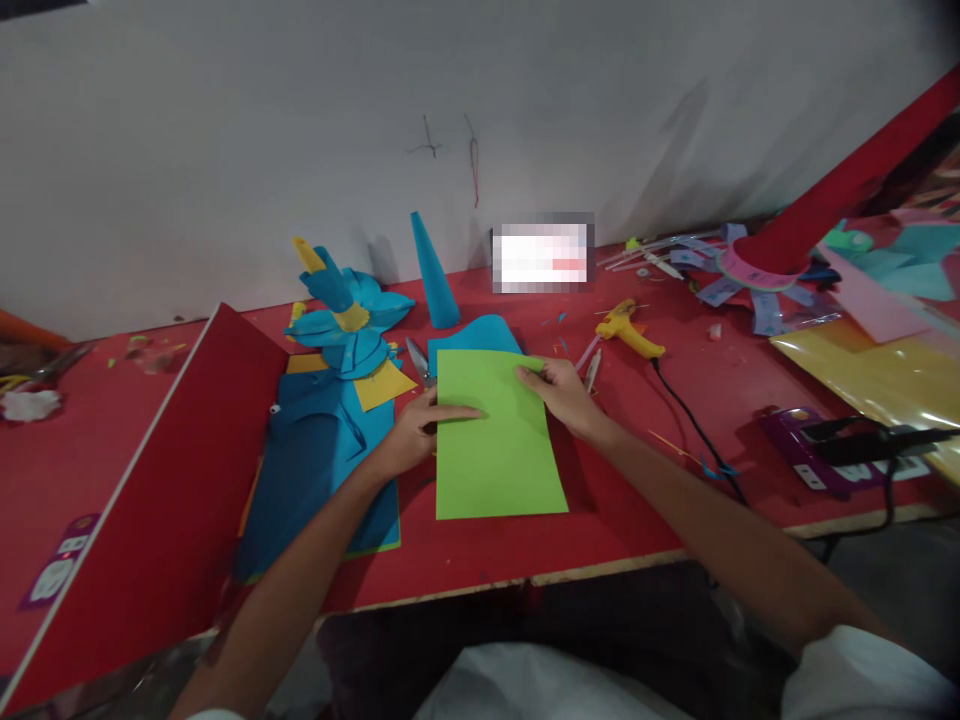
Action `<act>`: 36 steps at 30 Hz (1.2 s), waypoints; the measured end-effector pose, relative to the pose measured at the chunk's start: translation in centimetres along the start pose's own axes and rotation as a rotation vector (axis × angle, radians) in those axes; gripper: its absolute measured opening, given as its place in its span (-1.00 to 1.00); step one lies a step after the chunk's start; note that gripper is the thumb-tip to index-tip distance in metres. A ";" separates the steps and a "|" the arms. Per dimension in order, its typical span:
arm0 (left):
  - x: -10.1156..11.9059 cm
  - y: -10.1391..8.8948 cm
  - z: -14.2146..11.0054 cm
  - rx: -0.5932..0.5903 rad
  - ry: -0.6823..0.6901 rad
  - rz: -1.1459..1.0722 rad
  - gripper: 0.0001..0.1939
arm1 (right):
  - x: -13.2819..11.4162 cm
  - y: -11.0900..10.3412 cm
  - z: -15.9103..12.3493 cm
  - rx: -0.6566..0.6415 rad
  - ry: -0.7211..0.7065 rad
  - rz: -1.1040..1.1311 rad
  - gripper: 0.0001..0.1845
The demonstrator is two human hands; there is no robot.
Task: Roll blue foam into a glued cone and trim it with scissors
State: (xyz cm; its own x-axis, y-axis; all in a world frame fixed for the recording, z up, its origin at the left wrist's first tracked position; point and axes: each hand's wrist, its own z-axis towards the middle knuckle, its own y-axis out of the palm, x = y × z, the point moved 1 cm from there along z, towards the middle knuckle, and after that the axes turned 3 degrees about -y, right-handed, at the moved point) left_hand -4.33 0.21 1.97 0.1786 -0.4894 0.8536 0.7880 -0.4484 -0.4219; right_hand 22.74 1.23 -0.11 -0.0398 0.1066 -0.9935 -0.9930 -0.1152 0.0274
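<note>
A light green craft sheet [499, 450] is held up over the table between my two hands. My left hand [412, 432] grips its left edge, the index finger lying across the front and the other fingers partly hidden behind. At the upper right corner, my right hand [566, 395] pinches the sheet, which curls there under the thumb. Behind the green sheet lies a blue sheet [480, 332] with a rounded top. Scissors [417, 360] show beside it, partly covered. Stacked blue sheets [315, 490] lie left of my left hand, with a yellow piece [385, 383] on top.
A blue paper flower [349, 320] and blue cone [435, 275] stand at the back. Right of my hands are a yellow glue gun [630, 328] and a purple power strip [806, 450] with cables. A red divider [161, 480] rises at left. A large red cone [840, 195] leans at right.
</note>
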 end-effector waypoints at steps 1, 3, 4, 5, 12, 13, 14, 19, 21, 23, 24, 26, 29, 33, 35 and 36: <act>0.1 0.1 0.0 -0.027 0.012 0.001 -0.71 | 0.0 0.0 0.0 -0.002 0.003 0.006 -0.56; 0.1 0.2 -0.1 -0.062 0.028 0.011 -0.69 | 0.0 0.0 0.0 0.000 0.007 0.019 -0.53; 0.0 0.2 -0.1 -0.071 0.034 0.019 -0.69 | 0.0 0.0 0.0 0.002 0.011 0.027 -0.52; -0.1 0.2 -0.2 -0.074 0.037 0.027 -0.68 | -0.1 0.0 0.0 0.004 0.018 0.038 -0.51; -0.4 0.0 -0.4 -0.105 0.035 0.055 -0.72 | -0.4 0.1 -0.1 0.043 0.070 0.106 -0.49; -0.4 0.0 -0.4 -0.108 0.034 0.052 -0.72 | -0.5 0.1 -0.1 0.049 0.077 0.115 -0.49; -0.3 -0.1 -0.4 -0.111 0.032 0.048 -0.71 | -0.5 0.1 -0.1 0.056 0.083 0.126 -0.49; -0.1 -0.1 -0.3 -0.131 0.002 0.049 -0.72 | -0.5 0.0 0.0 0.109 0.091 0.156 -0.47; -0.2 0.0 -0.2 -0.119 0.013 0.050 -0.74 | -0.4 -0.2 0.0 0.133 0.090 0.146 -0.47; -0.3 0.1 -0.2 -0.092 0.044 0.059 -0.75 | -0.3 -0.3 0.1 0.141 0.081 0.118 -0.46; -0.3 0.1 -0.2 -0.075 0.059 0.069 -0.76 | -0.3 -0.3 0.1 0.135 0.072 0.097 -0.46; -0.4 0.1 -0.2 -0.051 0.066 0.096 -0.77 | -0.4 -0.3 0.1 0.107 0.040 0.037 -0.47; -0.3 0.0 -0.2 -0.010 0.030 0.142 -0.74 | -0.5 -0.3 0.1 0.058 -0.040 -0.085 -0.47; 0.2 -0.1 0.1 0.062 0.017 0.138 -0.66 | -0.4 -0.2 -0.1 0.024 -0.134 -0.244 -0.48; 0.4 0.0 0.3 0.102 -0.011 0.127 -0.62 | -0.1 -0.1 -0.1 -0.007 -0.134 -0.250 -0.50; 0.5 0.0 0.4 0.128 -0.037 0.130 -0.61 | 0.0 0.0 -0.1 -0.023 -0.123 -0.222 -0.50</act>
State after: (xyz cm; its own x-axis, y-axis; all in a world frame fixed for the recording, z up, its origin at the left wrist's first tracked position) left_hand -4.00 0.24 2.46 0.3038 -0.5085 0.8057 0.8247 -0.2831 -0.4896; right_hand 22.79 1.14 -0.13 0.1647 0.2508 -0.9539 -0.9761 -0.0979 -0.1942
